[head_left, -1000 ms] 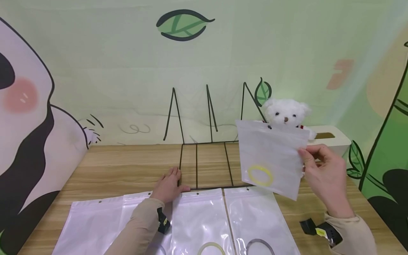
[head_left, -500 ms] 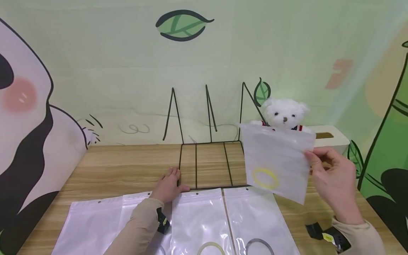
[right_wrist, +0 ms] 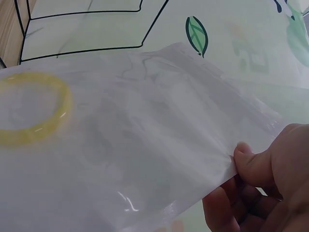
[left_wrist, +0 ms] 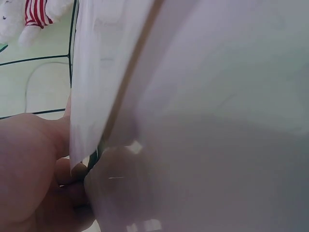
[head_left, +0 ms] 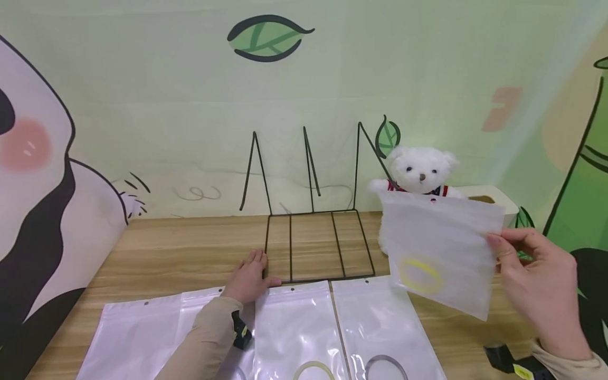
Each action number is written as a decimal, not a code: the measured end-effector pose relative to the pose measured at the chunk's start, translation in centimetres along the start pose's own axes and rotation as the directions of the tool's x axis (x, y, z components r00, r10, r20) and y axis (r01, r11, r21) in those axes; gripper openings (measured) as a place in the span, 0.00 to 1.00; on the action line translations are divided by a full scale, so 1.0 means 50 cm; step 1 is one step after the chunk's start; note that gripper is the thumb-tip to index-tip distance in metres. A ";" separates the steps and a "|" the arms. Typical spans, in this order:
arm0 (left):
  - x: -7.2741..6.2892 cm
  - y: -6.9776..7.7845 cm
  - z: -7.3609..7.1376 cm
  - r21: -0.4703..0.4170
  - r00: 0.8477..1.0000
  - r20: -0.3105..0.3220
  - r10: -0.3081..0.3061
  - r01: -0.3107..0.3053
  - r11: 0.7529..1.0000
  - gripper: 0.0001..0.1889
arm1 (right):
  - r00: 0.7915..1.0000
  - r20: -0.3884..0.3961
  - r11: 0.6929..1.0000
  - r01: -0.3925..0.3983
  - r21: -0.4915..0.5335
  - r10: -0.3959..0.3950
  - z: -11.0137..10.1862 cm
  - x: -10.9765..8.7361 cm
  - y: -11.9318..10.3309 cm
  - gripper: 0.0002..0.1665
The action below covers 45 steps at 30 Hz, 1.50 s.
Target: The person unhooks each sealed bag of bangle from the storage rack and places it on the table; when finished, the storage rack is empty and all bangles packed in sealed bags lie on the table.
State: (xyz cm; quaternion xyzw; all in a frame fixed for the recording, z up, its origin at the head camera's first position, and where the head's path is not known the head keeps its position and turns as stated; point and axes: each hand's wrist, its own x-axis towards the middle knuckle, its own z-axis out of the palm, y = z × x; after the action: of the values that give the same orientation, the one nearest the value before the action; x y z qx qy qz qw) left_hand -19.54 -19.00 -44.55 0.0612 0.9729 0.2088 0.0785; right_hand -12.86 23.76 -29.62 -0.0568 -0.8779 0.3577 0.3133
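Note:
My right hand (head_left: 539,287) pinches the side edge of a white, translucent zip bag (head_left: 446,232) between thumb and fingers. Inside the bag, near a bottom corner, lies a yellow ring (head_left: 421,276), also seen in the right wrist view. The raised bag is apart from a black wire rack (head_left: 334,243) with upright prongs. My left hand (head_left: 248,277) rests at the rack's front left corner, fingers extended by its left wire. Several bags lie flat in front of the rack; one (head_left: 299,322) has a yellowish ring, another (head_left: 375,316) a grey ring. The left sleeve covers part of them.
A white teddy bear (head_left: 421,168) sits right of the rack, partly behind the raised bag. Behind it stands a white box (head_left: 505,203) with a slot on top. The wooden table (head_left: 190,243) meets a printed green backdrop (head_left: 166,105).
My right hand has carried the bag to the right and slightly down, away from the rack, uncovering its right side. The left hand has stayed on the rack.

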 end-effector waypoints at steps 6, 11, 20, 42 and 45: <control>-0.002 -0.004 0.002 -0.004 1.000 -0.002 -0.007 0.007 1.000 0.43 | 1.000 0.019 0.996 -0.016 -0.090 0.018 -0.029 -0.010 0.009 0.09; -0.003 -0.006 0.005 0.008 1.000 -0.016 0.000 0.000 1.000 0.43 | 0.996 0.084 0.984 0.015 -0.176 0.000 -0.048 -0.017 0.036 0.10; -0.002 -0.005 0.006 0.014 1.000 -0.004 -0.006 0.006 1.000 0.43 | 0.980 0.194 0.952 0.107 -0.287 -0.051 -0.063 -0.009 0.094 0.09; 0.002 -0.007 0.006 0.018 1.000 -0.007 0.007 -0.007 1.000 0.43 | 0.832 0.521 0.930 0.018 -0.366 0.189 -0.024 0.038 0.219 0.12; 0.003 -0.007 0.005 0.016 1.000 -0.010 0.005 -0.005 1.000 0.43 | 0.812 0.555 0.932 0.039 -0.362 0.182 -0.019 0.037 0.225 0.12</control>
State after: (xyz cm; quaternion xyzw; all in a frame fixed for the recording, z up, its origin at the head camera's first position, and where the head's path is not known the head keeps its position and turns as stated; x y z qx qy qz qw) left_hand -19.67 -19.18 -44.95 0.0633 0.9747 0.2017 0.0724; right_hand -15.21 33.23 -35.64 -0.0345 -0.9782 0.2047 0.0015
